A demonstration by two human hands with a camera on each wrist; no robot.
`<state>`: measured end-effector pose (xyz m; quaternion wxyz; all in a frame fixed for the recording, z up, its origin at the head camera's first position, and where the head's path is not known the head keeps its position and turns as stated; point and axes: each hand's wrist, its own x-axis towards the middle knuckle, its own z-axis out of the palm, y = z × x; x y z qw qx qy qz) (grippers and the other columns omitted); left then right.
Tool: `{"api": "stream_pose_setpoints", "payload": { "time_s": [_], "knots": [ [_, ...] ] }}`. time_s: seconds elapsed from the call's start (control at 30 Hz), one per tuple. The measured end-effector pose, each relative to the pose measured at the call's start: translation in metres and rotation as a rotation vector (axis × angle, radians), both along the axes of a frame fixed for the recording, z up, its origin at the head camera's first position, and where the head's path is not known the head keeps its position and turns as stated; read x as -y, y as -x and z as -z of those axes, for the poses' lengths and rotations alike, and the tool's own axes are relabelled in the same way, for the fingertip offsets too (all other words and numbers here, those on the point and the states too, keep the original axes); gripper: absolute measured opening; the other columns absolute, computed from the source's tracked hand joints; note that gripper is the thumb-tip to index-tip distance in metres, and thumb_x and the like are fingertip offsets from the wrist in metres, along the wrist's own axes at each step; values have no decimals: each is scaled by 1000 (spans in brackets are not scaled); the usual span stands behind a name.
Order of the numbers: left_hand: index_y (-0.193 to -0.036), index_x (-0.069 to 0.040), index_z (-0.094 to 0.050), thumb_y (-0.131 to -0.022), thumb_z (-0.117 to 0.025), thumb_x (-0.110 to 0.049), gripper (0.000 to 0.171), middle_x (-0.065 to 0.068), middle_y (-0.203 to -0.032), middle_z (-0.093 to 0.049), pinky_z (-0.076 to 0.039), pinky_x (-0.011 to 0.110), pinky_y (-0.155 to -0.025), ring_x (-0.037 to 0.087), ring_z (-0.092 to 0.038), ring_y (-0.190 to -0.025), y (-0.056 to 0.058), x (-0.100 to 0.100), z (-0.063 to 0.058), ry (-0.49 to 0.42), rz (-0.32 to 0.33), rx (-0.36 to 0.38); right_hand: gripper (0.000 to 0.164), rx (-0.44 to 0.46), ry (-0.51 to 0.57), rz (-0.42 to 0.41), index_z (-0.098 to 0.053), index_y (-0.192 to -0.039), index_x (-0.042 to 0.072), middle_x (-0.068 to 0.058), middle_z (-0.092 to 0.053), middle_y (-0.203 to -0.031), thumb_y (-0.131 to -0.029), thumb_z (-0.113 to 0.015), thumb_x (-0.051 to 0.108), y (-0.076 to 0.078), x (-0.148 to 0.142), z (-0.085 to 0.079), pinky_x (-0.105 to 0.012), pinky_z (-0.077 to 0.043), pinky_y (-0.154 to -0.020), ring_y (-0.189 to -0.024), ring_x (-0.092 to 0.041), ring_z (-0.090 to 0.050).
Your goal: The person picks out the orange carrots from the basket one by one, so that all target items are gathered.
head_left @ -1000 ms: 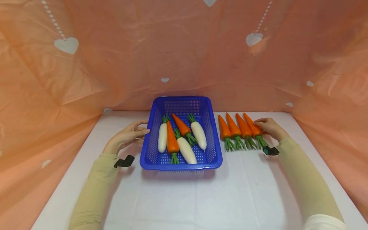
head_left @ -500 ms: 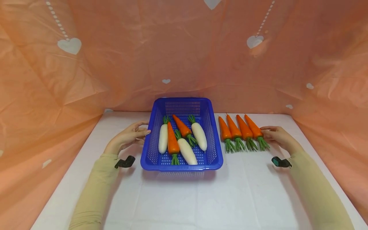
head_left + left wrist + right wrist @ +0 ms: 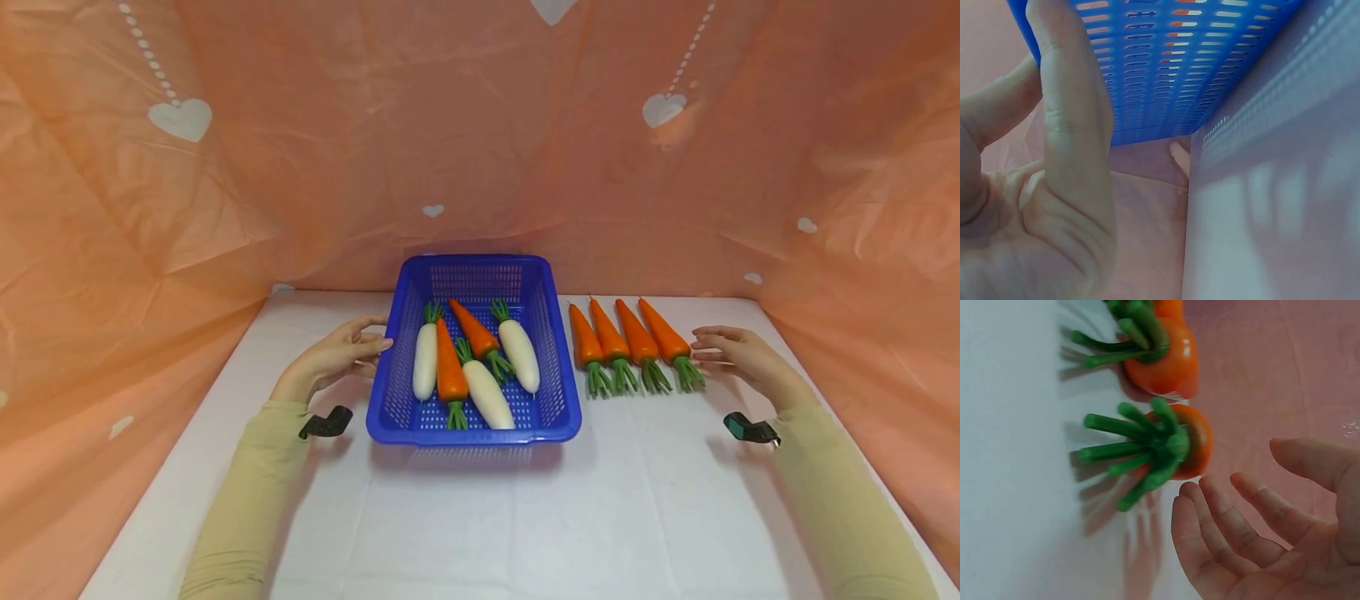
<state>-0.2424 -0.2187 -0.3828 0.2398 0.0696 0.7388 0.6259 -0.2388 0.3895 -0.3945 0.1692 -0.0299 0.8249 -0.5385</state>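
At the left side of the blue plastic basket [image 3: 472,436] is my left hand [image 3: 330,357], its fingertips touching the rim. A straight finger [image 3: 1075,119] lies against the outer perforated wall in the left wrist view; the thumb tip is partly hidden. Inside the basket are white radishes [image 3: 519,354] with green tops and two carrots [image 3: 452,362]. To the right, several carrots lie in a row, and my right hand [image 3: 746,357] is just beside the outermost carrot [image 3: 663,329]. In the right wrist view, its loosely bent fingers hold nothing, apart from that carrot [image 3: 1199,447].
A white tabletop [image 3: 480,525] extends around the basket and the row. An orange sheet with white hearts [image 3: 480,150] closes off the back and both sides. Black wrist devices [image 3: 752,428] sit on both wrists.
My right hand has let go of the outermost carrot and drawn back to the right. The carrots stay in their row. My left hand has kept its place at the basket.
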Motion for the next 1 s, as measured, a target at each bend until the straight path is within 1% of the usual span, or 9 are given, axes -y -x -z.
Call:
{"api": "stream_pose_setpoints", "payload": {
  "time_s": [0.07, 0.2, 0.27, 0.47, 0.67, 0.73, 0.87, 0.93, 1.0],
  "knots": [
    [-146, -3, -23, -98, -56, -16, 60, 11, -102, -64, -57, 37, -72, 19, -66, -77, 0, 1, 0, 3, 1, -3, 57, 1, -9, 7, -23, -140, -17, -13, -58, -115, -105, -37, 25, 0, 0, -2, -30, -52, -87, -94, -8, -64],
    [-146, -2, -22, -98, -56, -16, 60, 12, -104, -64, -57, 37, -72, 19, -66, -78, 1, 2, 1, -2, 0, -7, 56, 13, -47, -11, -26, -140, -17, -24, -54, -123, -104, -40, 24, 1, 2, -2, -28, -51, -86, -93, -7, -64],
    [-146, -2, -21, -99, -55, -15, 60, 12, -105, -63, -57, 37, -73, 19, -66, -79, 2, 2, 2, -4, -4, -7, 56, 30, -49, -18, -28, -139, -17, -24, -51, -126, -103, -43, 23, 2, 4, 1, -27, -51, -87, -92, -6, -63],
    [-145, -1, -22, -99, -55, -14, 58, 11, -102, -64, -57, 37, -73, 19, -66, -79, 2, 1, 3, -8, 5, -8, 57, 73, -21, 6, -30, -140, -14, 1, -57, -110, -102, -49, 23, 4, 7, 10, -22, -51, -84, -89, -4, -60],
    [-145, -1, -23, -98, -55, -15, 58, 8, -98, -66, -57, 34, -71, 17, -66, -74, 3, 1, 3, -3, 12, -11, 59, 82, 26, -2, -27, -140, -16, 7, -58, -102, -102, -49, 22, 8, 10, 14, -20, -51, -81, -87, -3, -60],
    [-145, -1, -23, -98, -56, -15, 59, 8, -98, -66, -57, 34, -71, 17, -66, -74, 2, 1, 2, 1, 16, -11, 59, 86, 26, -9, -26, -141, -16, 5, -58, -105, -102, -48, 23, 9, 10, 14, -21, -51, -81, -88, -3, -60],
    [-145, -1, -23, -98, -56, -14, 58, 9, -98, -65, -57, 35, -71, 17, -66, -74, 2, 0, 2, -2, 16, -6, 59, 72, 10, -11, -25, -141, -16, -7, -58, -115, -103, -44, 25, 8, 7, 10, -26, -51, -85, -91, -4, -62],
    [-145, -1, -23, -98, -55, -13, 58, 9, -97, -66, -57, 35, -71, 17, -66, -74, 2, 0, 1, -5, 15, -4, 60, 59, -9, -16, -24, -142, -16, -16, -57, -121, -104, -42, 26, 8, 4, 6, -28, -51, -88, -93, -6, -63],
    [-144, -1, -23, -98, -55, -14, 58, 9, -97, -66, -57, 35, -70, 17, -66, -74, 2, 0, 1, -5, 13, 0, 60, 45, -19, -26, -22, -142, -16, -19, -55, -124, -104, -39, 27, 8, 2, 0, -30, -49, -91, -96, -7, -63]
  ]
}}
